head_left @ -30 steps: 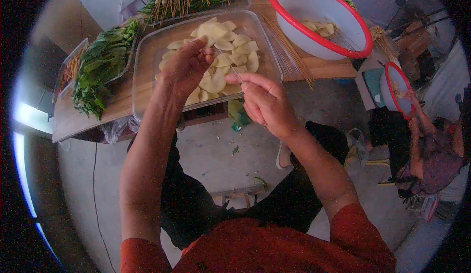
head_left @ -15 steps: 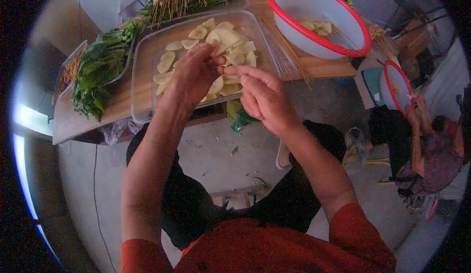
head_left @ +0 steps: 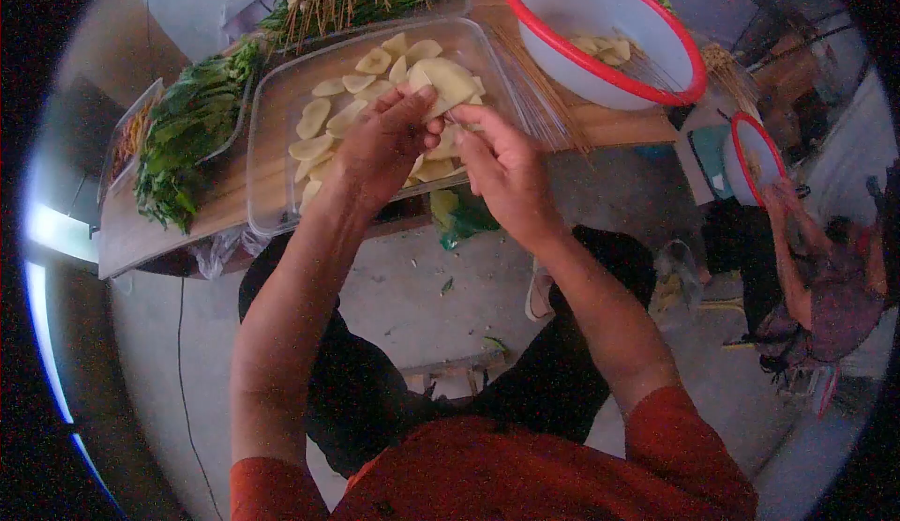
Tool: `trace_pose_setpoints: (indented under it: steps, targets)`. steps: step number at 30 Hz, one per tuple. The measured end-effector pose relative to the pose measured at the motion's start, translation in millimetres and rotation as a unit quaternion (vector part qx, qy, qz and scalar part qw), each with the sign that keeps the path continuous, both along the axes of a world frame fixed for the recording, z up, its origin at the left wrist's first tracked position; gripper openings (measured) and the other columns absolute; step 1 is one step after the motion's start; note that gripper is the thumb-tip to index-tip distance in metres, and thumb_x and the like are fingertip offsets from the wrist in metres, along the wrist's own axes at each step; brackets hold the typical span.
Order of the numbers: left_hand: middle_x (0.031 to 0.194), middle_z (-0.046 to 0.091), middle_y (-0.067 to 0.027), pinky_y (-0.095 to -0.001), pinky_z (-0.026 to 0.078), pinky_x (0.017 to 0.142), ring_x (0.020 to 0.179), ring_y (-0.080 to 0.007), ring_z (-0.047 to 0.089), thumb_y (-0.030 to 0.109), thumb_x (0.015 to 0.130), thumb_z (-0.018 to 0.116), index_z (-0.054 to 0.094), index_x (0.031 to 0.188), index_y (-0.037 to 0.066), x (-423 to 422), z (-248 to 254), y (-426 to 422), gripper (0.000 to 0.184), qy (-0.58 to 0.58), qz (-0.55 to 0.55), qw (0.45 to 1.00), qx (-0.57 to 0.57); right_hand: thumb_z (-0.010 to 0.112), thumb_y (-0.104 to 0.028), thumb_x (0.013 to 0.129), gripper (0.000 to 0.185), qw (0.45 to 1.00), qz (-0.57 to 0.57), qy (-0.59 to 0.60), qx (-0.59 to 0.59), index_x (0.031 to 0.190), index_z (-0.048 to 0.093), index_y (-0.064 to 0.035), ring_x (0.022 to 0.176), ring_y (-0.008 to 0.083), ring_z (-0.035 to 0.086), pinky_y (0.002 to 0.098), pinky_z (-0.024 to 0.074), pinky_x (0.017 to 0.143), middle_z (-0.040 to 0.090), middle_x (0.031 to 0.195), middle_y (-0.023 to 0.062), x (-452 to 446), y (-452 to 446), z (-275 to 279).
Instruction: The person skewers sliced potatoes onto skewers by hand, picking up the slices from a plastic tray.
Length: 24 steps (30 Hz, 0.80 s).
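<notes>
Left hand: [head_left: 389, 141] fingers closed, pinching a slice [head_left: 450, 82] above the tray [head_left: 274, 137].
Right hand: [head_left: 506, 160] thumb and forefinger nearly together at the slice's lower edge; whether they grip it or a stick, I cannot tell.
Loose slices: [head_left: 314, 118] many lie in the tray, apparently the work remaining.
Basin: [head_left: 586, 81] right of the tray, holding a small pile [head_left: 609, 50] with thin rods [head_left: 661, 73] beside it, probably finished pieces; early stage, I judge.
Sticks: [head_left: 544, 85] just right of the tray.
Greens: [head_left: 192, 132] left of the tray.
</notes>
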<state>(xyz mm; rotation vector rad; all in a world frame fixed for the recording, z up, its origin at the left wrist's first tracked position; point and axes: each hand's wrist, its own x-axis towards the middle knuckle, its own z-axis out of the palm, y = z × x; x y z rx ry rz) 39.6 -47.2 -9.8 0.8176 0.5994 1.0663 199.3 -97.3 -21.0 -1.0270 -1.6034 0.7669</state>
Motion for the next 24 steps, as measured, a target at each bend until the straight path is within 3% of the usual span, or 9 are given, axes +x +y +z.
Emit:
trace_pose_setpoints:
  steps: [10, 13, 15, 16, 18, 24]
  targets:
    - [0.079, 0.060, -0.0029, -0.0225, 0.045, 0.058, 0.064, -0.0110, 0.056, 0.015, 0.089, 0.057, 0.055, 0.093, 0.006, -0.6, 3.5, -4.5, 0.010, -0.025, 0.045, 0.998, -0.036, 0.049, -0.014, 0.088, 0.033, 0.998, 0.043, 0.022, -0.050, 0.115, 0.056, 0.0032, 0.082, 0.0208, 0.063, 0.0317, 0.0485, 0.075, 0.065, 0.093, 0.0178, -0.1, 1.4, 1.0]
    - [0.079, 0.060, -0.0026, -0.0223, 0.046, 0.058, 0.065, -0.0112, 0.057, 0.014, 0.089, 0.058, 0.055, 0.091, 0.007, -2.0, 1.4, -3.7, 0.008, -0.021, 0.062, 0.997, -0.036, 0.049, -0.015, 0.088, 0.034, 0.997, 0.065, 0.012, -0.035, 0.116, 0.055, 0.0038, 0.073, 0.0186, 0.062, 0.0302, 0.0488, 0.069, 0.065, 0.083, 0.0133, 3.6, 5.5, -1.7]
    - [0.082, 0.056, -0.0012, -0.0243, 0.048, 0.062, 0.071, -0.0143, 0.056, 0.014, 0.086, 0.060, 0.053, 0.096, 0.008, -3.6, -1.3, -2.8, 0.013, -0.003, 0.064, 0.998, -0.028, 0.046, -0.016, 0.090, 0.037, 0.991, 0.116, 0.008, -0.073, 0.120, 0.052, 0.0044, 0.055, 0.0128, 0.054, 0.0266, 0.0452, 0.053, 0.058, 0.065, 0.0054, 7.3, 7.8, -0.6]
    - [0.082, 0.056, -0.0012, -0.0243, 0.048, 0.062, 0.071, -0.0143, 0.056, 0.014, 0.086, 0.060, 0.053, 0.096, 0.008, -3.2, -2.4, -2.5, 0.013, -0.003, 0.064, 0.998, -0.028, 0.046, -0.016, 0.090, 0.037, 0.991, 0.116, 0.008, -0.073, 0.120, 0.052, 0.0044, 0.055, 0.0128, 0.054, 0.0266, 0.0452, 0.053, 0.058, 0.065, 0.0054, 8.4, 6.1, 2.5]
    - [0.081, 0.057, -0.0017, -0.0259, 0.048, 0.061, 0.069, -0.0145, 0.057, 0.014, 0.087, 0.061, 0.052, 0.093, 0.008, -1.5, -4.0, -2.1, 0.012, 0.026, 0.085, 0.996, 0.000, 0.043, -0.016, 0.091, 0.041, 0.957, 0.185, 0.124, -0.185, 0.126, 0.045, 0.0048, 0.042, 0.0075, 0.042, 0.0231, 0.0359, 0.040, 0.046, 0.053, 0.0000, 9.8, 1.1, 11.1]
    - [0.076, 0.059, -0.0025, -0.0247, 0.048, 0.056, 0.062, -0.0127, 0.059, 0.012, 0.088, 0.059, 0.050, 0.083, 0.009, 6.4, -3.3, -4.1, 0.011, 0.036, 0.116, 0.992, 0.035, 0.043, -0.017, 0.091, 0.044, 0.942, 0.189, 0.182, -0.210, 0.129, 0.040, 0.0047, 0.038, 0.0070, 0.036, 0.0236, 0.0302, 0.035, 0.042, 0.050, 0.0004, 10.6, 0.9, 7.9]
